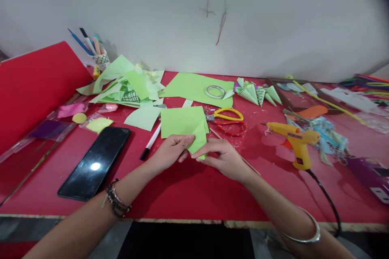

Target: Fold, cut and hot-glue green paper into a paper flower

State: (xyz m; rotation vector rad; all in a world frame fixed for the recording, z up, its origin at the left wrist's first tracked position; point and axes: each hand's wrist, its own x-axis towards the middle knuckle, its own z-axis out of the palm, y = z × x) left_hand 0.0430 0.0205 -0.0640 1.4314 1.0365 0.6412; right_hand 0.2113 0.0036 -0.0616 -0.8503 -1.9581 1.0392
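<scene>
At five o'clock from the flat sheet (pixel 179 123), left hand (pixel 170 151) and right hand (pixel 223 158) pinch folded green paper (pixel 199 139); I'd keep edges flush.

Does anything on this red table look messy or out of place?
Yes, mostly untidiness: green paper scraps lie in a loose heap at the back left, and frayed blue strands sprawl in a tangle right of the yellow glue gun. I see no obvious spill.
</scene>
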